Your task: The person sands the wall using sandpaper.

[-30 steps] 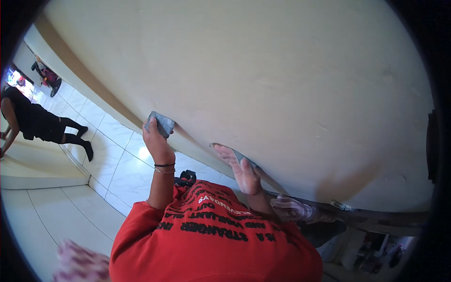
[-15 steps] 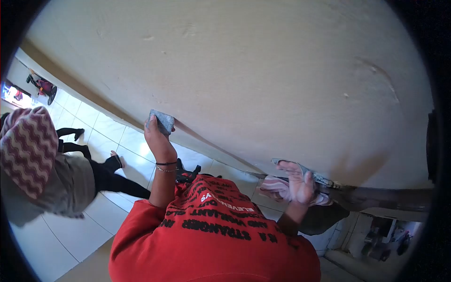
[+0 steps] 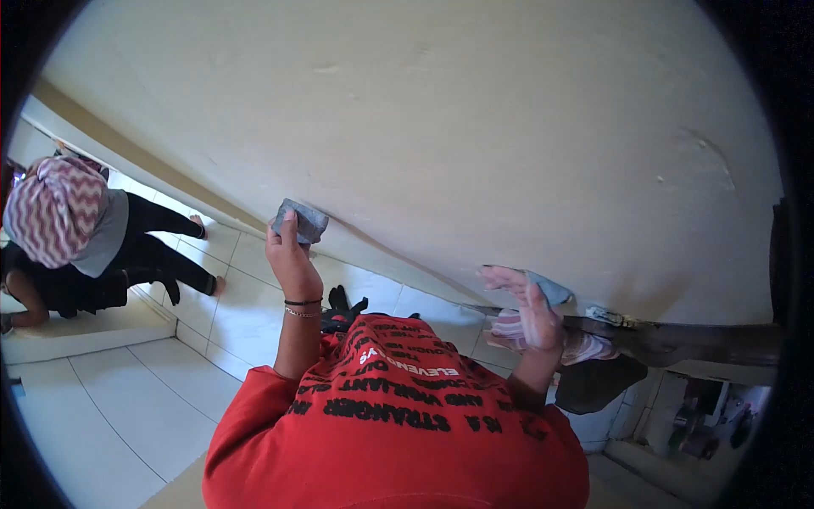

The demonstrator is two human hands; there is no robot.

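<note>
My left hand (image 3: 292, 254) is closed around a small grey block (image 3: 307, 225) at the lower edge of the pale wall (image 3: 475, 127). Thumb and fingers pinch its near side. To the right, my right hand (image 3: 539, 318) is raised with its fingers stretched out and apart, and its palm looks dusty. Just behind it is a flat blue-grey piece (image 3: 553, 290); whether the hand touches it I cannot tell. A rough whitish-grey lump (image 3: 606, 316) rests on the brown ledge (image 3: 695, 339), beside that hand.
Pink-and-white striped cloth (image 3: 589, 346) hangs below the ledge, above a dark rounded shape (image 3: 598, 386). At left, a person in a zigzag-patterned head wrap (image 3: 64, 212) bends over the white tiled floor (image 3: 127, 399), near another person's arm (image 3: 30, 297).
My right hand has moved up and left, clear of the whitish-grey lump. My left hand still grips the block, now tilted differently. The person at left has shifted farther away, and the view has turned slightly.
</note>
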